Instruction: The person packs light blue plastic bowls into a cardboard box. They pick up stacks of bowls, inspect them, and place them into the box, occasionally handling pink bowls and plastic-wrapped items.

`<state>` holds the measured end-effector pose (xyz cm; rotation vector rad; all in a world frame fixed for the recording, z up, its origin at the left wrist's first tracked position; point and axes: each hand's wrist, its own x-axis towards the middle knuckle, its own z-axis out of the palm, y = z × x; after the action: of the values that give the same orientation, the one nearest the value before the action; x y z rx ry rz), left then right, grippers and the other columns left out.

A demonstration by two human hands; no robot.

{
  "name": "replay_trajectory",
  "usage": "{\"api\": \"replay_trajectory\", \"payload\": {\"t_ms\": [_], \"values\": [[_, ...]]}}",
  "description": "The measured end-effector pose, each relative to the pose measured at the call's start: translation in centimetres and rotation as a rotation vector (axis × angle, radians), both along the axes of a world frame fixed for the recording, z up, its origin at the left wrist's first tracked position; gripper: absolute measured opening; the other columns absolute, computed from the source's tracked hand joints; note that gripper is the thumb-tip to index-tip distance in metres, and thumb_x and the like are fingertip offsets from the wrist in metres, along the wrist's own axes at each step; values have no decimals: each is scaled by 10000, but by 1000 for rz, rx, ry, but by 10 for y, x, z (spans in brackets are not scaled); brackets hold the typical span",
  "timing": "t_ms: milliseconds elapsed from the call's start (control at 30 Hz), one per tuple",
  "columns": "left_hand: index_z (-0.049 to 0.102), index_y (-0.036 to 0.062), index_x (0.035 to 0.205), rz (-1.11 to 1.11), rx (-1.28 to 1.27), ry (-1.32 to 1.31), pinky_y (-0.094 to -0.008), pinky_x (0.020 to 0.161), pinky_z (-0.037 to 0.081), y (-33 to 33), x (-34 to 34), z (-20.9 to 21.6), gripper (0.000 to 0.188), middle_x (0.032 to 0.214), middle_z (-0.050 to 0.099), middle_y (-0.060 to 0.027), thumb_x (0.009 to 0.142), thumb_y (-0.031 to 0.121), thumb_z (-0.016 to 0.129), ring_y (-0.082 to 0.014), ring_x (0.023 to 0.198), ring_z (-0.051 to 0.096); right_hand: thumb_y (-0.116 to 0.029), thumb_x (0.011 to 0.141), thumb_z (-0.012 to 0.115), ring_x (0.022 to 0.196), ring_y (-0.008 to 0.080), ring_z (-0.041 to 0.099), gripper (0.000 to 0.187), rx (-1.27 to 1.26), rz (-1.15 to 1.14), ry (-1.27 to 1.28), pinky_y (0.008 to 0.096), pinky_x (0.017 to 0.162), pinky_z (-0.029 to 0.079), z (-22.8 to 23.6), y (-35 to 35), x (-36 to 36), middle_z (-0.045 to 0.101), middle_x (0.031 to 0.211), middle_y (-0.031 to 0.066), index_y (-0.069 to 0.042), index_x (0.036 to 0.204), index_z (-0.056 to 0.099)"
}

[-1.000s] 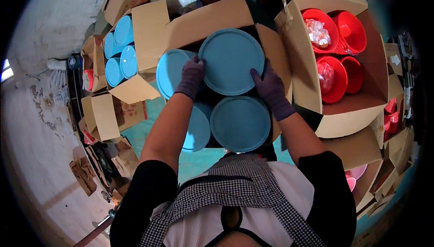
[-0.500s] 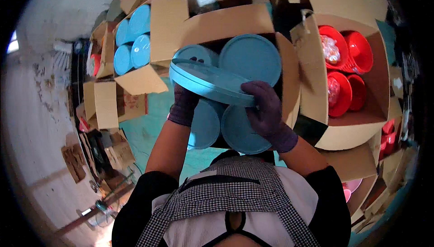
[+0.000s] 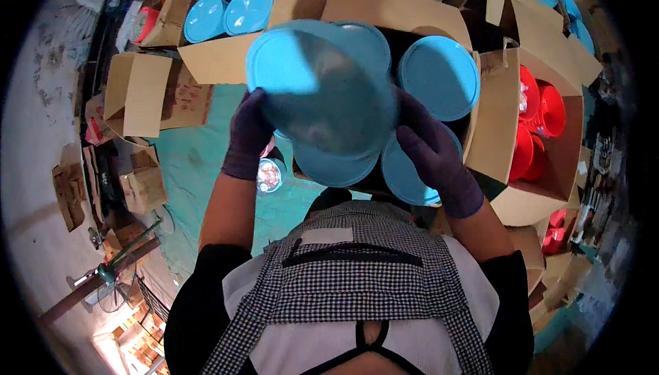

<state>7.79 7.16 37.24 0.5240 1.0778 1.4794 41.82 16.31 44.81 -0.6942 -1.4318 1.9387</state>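
Note:
A large round blue plastic lid [image 3: 322, 87] is held up between my two gloved hands, its broad face turned toward me and partly in shadow. My left hand [image 3: 248, 135], in a dark purple glove, grips its left edge. On its right edge my right hand [image 3: 439, 155] is closed, the fingertips partly hidden behind it. Below the lid stands an open cardboard box [image 3: 405, 3] of round containers with blue tops. The right container top [image 3: 439, 76] shows fully; the others are partly covered by the held lid or my right hand.
An open carton [image 3: 573, 169] of red buckets stands on the right. At the upper left, another holds blue-topped containers [image 3: 248, 10]. A small round container [image 3: 269, 175] sits on the green floor [image 3: 199, 162] beside my left forearm. Empty-looking cartons [image 3: 147, 94] line the left.
The lid has turned from a steep, edge-on tilt to face me and moved up slightly. Both hands still hold it. My view has shifted, so the surrounding boxes appear displaced.

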Motion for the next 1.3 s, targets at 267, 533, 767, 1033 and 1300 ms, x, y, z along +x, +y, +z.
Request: {"api": "replay_trajectory", "payload": {"t_ms": [267,533,767,1033,1300], "values": [[432,8,1378,58,-461,-159,-408,1040,413,-108,-3,-73,515,1330,533,-150,988,339,490,-273,1194,531,-155,998,443,1308,378,429,427,596,-52,-575,414,1061,393,-189,-22,-14,393,1434,252,-44,1406,384],[527,-18,1240,-54,-421,283,-344,931,458,-118,-8,-132,464,1180,601,-126,998,372,457,-229,1070,578,-399,928,567,1092,307,601,467,-827,63,-378,390,964,451,-239,45,-90,616,1232,178,-82,1270,600],[527,-22,1261,110,-654,613,-354,899,458,-107,17,-114,573,1141,627,-135,972,469,461,-241,1051,593,-321,986,484,1059,251,619,372,-801,128,-343,342,957,463,-213,14,-100,645,1200,118,-57,1211,619],[501,10,1292,-70,-573,719,-357,917,461,-134,-15,-143,480,1221,585,-181,1044,381,322,-284,1077,594,-231,996,447,1082,244,611,316,338,430,-804,348,976,450,-260,27,-101,613,1259,125,-90,1224,614],[424,17,1332,149,-429,474,-405,947,457,-150,-2,-176,353,1319,489,-211,1026,189,384,-332,1169,529,-250,996,465,1101,239,602,334,236,513,-616,352,1003,433,-240,28,-106,595,1284,130,-80,1254,591]]}}
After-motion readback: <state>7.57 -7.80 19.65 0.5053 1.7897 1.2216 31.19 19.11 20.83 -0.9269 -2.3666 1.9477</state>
